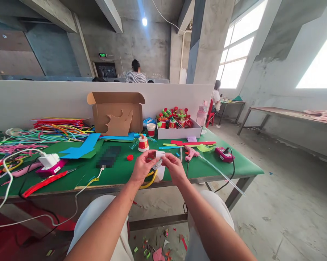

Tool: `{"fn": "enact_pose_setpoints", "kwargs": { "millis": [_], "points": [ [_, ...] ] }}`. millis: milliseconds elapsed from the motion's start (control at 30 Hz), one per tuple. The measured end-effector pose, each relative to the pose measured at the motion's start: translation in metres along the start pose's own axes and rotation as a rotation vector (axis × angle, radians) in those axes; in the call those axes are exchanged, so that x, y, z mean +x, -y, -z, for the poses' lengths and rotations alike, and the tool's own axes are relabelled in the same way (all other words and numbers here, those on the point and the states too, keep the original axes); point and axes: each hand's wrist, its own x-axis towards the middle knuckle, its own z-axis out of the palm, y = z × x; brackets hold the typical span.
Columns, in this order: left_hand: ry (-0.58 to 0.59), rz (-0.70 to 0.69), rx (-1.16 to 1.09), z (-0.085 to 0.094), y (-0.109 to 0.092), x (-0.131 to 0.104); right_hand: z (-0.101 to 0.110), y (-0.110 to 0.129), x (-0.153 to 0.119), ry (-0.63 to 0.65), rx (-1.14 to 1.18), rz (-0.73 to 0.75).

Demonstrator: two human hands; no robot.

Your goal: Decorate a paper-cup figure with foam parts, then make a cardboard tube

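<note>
Near the table's front edge, my left hand (144,166) and my right hand (175,167) are closed on the two ends of a small whitish piece (160,154), perhaps rolled paper. Its exact kind is too small to make out. Just below my fingers lies a yellow-handled tool (152,180), partly hidden by my left hand, with a pale sheet (160,173) beside it. A white paper cup with a red and yellow label (143,143) stands upside down behind my left hand. To its left is a red bottle cap (130,157). A pink glue gun (191,153) rests right of my right hand.
A shallow box (179,133) of decorated cup figures stands at the back, near an open cardboard box (117,114). Pipe cleaners (57,132), a phone (108,156), a red-handled knife (48,183) and white cable (8,185) crowd the left. A power strip (224,154) sits right.
</note>
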Motion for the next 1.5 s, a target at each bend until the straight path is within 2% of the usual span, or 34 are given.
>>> {"fn": "enact_pose_setpoints", "kwargs": {
  "millis": [167,300,733,933,1167,1233,1400,1500],
  "points": [
    [-0.082,-0.072,0.127,0.003,0.003,0.002,0.001,0.001,0.001,-0.043,-0.100,0.087],
    [-0.039,-0.112,0.138,0.004,0.006,0.003,0.001,0.001,0.001,-0.047,-0.116,0.091],
    [-0.054,-0.005,0.007,-0.001,0.005,0.000,-0.004,-0.002,-0.002,-0.023,-0.055,0.093],
    [-0.123,-0.006,0.027,-0.004,0.006,0.000,-0.002,-0.003,0.000,-0.025,-0.006,0.011],
    [-0.144,-0.025,0.052,0.008,-0.001,0.004,0.015,0.005,0.012,-0.058,0.428,-0.204],
    [-0.117,-0.057,0.094,0.011,-0.003,0.004,0.019,0.008,0.014,-0.043,0.512,-0.247],
    [0.075,-0.246,0.302,0.005,-0.006,-0.002,0.018,0.005,0.011,0.008,0.556,-0.330],
    [0.070,-0.262,0.379,-0.004,-0.004,-0.007,0.013,-0.002,0.009,0.025,0.499,-0.339]
  ]
}}
